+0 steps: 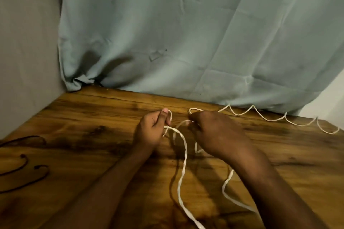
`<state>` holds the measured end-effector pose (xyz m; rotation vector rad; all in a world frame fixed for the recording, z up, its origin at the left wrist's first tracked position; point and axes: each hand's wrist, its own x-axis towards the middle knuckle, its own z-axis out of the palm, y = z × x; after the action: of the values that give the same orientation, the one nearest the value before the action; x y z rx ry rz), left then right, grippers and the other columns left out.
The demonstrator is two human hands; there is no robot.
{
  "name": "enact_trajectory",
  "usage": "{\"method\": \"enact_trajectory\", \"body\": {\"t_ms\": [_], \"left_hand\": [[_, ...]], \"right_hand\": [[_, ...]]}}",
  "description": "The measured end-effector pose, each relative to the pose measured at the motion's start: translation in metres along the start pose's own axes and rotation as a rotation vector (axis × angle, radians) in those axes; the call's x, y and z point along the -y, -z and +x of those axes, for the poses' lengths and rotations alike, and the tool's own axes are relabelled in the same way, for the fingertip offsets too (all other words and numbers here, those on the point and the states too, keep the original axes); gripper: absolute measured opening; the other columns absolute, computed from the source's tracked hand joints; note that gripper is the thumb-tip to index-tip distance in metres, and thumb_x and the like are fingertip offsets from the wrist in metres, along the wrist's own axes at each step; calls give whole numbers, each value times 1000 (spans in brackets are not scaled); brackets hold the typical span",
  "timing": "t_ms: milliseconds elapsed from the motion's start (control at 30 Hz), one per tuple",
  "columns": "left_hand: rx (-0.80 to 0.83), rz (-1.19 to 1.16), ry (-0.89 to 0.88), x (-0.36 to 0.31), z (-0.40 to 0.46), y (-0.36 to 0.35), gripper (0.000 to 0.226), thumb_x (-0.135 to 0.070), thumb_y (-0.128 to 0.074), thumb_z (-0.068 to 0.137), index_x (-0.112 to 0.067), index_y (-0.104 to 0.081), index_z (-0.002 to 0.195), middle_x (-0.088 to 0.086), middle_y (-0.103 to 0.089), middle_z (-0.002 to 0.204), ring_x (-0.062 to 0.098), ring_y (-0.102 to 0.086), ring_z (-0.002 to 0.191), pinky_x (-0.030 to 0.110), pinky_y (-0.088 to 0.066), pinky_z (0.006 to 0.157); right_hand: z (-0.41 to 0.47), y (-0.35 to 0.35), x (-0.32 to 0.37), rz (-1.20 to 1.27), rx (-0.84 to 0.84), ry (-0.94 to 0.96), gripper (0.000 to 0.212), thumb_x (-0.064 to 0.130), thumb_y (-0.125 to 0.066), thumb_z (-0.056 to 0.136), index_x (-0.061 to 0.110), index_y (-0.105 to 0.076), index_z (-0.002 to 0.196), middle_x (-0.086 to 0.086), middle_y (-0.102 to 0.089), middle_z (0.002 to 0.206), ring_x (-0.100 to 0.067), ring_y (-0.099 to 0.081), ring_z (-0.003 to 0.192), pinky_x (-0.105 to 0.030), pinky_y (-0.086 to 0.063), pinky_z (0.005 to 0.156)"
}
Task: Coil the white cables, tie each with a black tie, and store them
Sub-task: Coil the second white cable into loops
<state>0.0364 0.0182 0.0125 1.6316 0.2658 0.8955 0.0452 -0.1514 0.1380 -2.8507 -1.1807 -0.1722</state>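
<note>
Mid-table, toward the back edge: left hand (151, 130) curled around a loop of the white cable (183, 156), thumb up, strand pinched under the fingers. Just to the right, right hand (214, 132) palm down, fingers curled onto the same cable, a small loop poking out past the knuckles.

From the hands, two strands of cable running toward the near edge of the table (93, 113), long axis roughly front to back, one passing out of view at the bottom. Another stretch leading away from the right hand toward the back right corner, lying in a wavy zigzag along the back edge, its far end reaching the right edge.

Near the left edge, well apart from the hands: thin black ties (22, 165) lying in loose curves on the wood.

Behind the table, a pale green curtain (186, 33) hanging down to the back edge; grey wall (28, 42) on the left side.
</note>
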Motion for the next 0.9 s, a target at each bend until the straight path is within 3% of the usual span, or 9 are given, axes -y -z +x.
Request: {"method": "enact_trajectory", "body": {"t_ms": [67, 133, 233, 267, 333, 433, 633, 733, 900], "left_hand": [[-65, -13, 16, -2, 3, 1, 48, -47, -48, 99, -28, -63, 57, -6, -54, 46, 18, -51, 48, 38, -42, 57], [-150, -19, 52, 1, 7, 2, 52, -39, -54, 100, -21, -59, 52, -4, -57, 48, 18, -53, 50, 38, -45, 58], [-194, -62, 165, 8, 12, 5, 52, -44, -58, 95, -16, -60, 51, 6, -57, 51, 21, -53, 52, 44, -46, 57], [-184, -84, 209, 8, 12, 5, 55, -44, -57, 97, -18, -60, 49, 3, -53, 46, 21, -49, 46, 39, -42, 53], [-153, -159, 300, 8, 13, 4, 59, -41, -50, 103, -18, -58, 49, -3, -44, 38, 16, -38, 33, 23, -34, 45], [-67, -283, 383, 1, 13, 3, 51, -34, -42, 107, -11, -52, 62, -4, -35, 36, 9, -29, 27, 13, -25, 37], [-48, -335, 379, -3, 13, 8, 35, -22, -42, 104, -5, -57, 77, -2, -35, 42, 9, -29, 32, 17, -24, 36], [30, -427, 422, -6, 15, 12, 40, -22, -39, 104, -6, -58, 73, -1, -35, 45, 6, -23, 30, 13, -17, 35], [279, -695, 561, -20, 10, 15, 43, -26, -33, 105, -7, -52, 71, -4, -34, 43, 2, -23, 28, 15, -14, 31]], "right_hand": [[16, -3, 13, 194, 61, 114, 38, 47, -56, 102, 31, -61, 137, -1, -67, 134, -25, -63, 120, -41, -53, 96], [34, -20, 25, 208, 113, 187, 35, 39, -61, 101, 28, -62, 134, -3, -69, 129, -27, -65, 116, -36, -52, 88], [54, -54, 30, 198, -3, 175, 26, 27, -61, 100, 22, -64, 125, -7, -70, 119, -30, -66, 109, -30, -39, 72], [58, -63, 29, 222, -52, 167, 23, 26, -59, 100, 22, -65, 122, -7, -71, 115, -31, -67, 106, -30, -38, 70], [62, -77, 26, 315, -150, 171, 18, 27, -55, 100, 23, -66, 114, -5, -73, 105, -30, -69, 97, -33, -40, 65], [64, -92, 19, 405, -261, 198, 16, 30, -51, 103, 23, -64, 109, -5, -75, 99, -31, -69, 92, -34, -42, 63], [70, -92, 1, 435, -268, 300, 21, 36, -48, 107, 28, -59, 122, -2, -75, 106, -26, -70, 93, -41, -54, 72], [76, -85, -6, 483, -302, 275, 9, 34, -50, 106, 28, -51, 112, 2, -73, 104, -25, -68, 90, -37, -49, 68], [102, -76, -19, 553, -329, 298, 10, 33, -57, 99, 28, -51, 94, 4, -68, 84, -24, -65, 78, -48, -54, 69]]}}
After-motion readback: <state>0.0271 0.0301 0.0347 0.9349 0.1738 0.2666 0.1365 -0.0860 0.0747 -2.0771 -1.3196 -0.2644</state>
